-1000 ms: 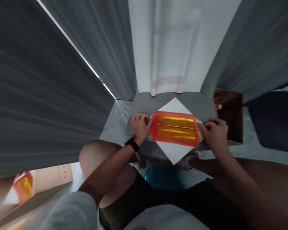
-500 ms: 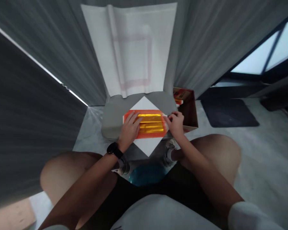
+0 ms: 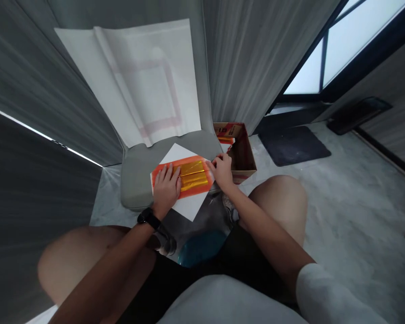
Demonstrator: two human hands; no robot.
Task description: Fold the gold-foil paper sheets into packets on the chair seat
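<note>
While half a second ago the left hand (image 3: 166,189) lay at the foil's edge, it now lies flat, fingers spread, on the orange-and-gold paper (image 3: 192,175); right hand (image 3: 222,170) pinches its 3 o'clock edge, on the grey cushion (image 3: 137,173).

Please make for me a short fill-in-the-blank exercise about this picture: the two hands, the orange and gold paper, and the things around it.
1. The left hand lies flat on the ____ end of the orange and gold paper.
2. The paper rests on a grey ____.
3. The right hand pinches the paper's right end, beside an open cardboard ____.
4. A black ____ sits on the left wrist.

Missing words: left; cushion; box; watch
</note>
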